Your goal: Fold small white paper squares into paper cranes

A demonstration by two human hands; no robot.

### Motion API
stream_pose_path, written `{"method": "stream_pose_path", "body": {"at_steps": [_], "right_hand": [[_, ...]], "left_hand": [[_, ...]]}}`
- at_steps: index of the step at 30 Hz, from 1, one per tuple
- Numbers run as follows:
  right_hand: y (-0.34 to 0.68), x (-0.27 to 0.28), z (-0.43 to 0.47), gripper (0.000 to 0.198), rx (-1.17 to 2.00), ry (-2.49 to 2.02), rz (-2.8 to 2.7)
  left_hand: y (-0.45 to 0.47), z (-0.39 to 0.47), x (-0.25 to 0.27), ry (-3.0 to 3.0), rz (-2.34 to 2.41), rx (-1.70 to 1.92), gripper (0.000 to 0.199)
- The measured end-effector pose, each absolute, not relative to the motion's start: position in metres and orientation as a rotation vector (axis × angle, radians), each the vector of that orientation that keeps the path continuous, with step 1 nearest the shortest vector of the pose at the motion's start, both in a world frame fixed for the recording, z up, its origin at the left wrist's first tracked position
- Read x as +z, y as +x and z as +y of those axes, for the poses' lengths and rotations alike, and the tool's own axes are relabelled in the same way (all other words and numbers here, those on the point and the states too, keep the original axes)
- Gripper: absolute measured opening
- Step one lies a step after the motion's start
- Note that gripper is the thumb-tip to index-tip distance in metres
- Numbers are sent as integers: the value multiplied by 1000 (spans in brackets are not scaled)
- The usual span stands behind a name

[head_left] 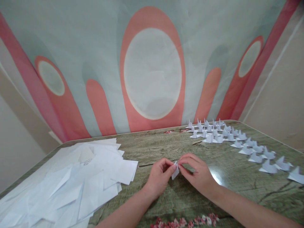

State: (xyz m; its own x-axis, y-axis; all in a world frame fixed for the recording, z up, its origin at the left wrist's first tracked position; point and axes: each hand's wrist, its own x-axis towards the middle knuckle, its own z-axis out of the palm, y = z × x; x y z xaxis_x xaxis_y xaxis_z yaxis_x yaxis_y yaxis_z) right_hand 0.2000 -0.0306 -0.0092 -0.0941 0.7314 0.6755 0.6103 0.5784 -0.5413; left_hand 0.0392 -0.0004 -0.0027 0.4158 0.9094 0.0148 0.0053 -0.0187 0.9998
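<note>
Between my two hands, above the middle of the table, is a small folded piece of white paper. My left hand pinches its upper left side between thumb and forefinger. On the other side, my right hand has thumb and forefinger closed at the paper's upper right edge. The fingertips cover part of the folds, so its exact shape is hard to make out. Over on the right stand several folded white paper cranes in loose rows. To the left of my hands lies a spread pile of white paper sheets.
The table has a wood-grain top with printed pink flowers at its near edge. A glare spot shows beside my right wrist. Behind the table rises a wall backdrop with coral and white oval shapes.
</note>
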Motion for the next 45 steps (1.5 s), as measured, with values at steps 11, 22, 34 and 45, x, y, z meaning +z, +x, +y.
{"method": "stream_pose_path", "body": {"at_steps": [11, 22, 34, 45], "right_hand": [[203, -9, -30, 9, 32, -1161, -1824], [197, -6, -34, 8, 261, -1234, -1726], [197, -6, -33, 9, 384, -1171, -1730], [198, -5, -34, 10, 260, -1191, -1827]], "left_hand": [[39, 2, -7, 1480, 916, 893, 24], [40, -2, -5, 1466, 936, 942, 25], [40, 1, -8, 1398, 930, 935, 29], [40, 1, -7, 1378, 943, 935, 26]]}}
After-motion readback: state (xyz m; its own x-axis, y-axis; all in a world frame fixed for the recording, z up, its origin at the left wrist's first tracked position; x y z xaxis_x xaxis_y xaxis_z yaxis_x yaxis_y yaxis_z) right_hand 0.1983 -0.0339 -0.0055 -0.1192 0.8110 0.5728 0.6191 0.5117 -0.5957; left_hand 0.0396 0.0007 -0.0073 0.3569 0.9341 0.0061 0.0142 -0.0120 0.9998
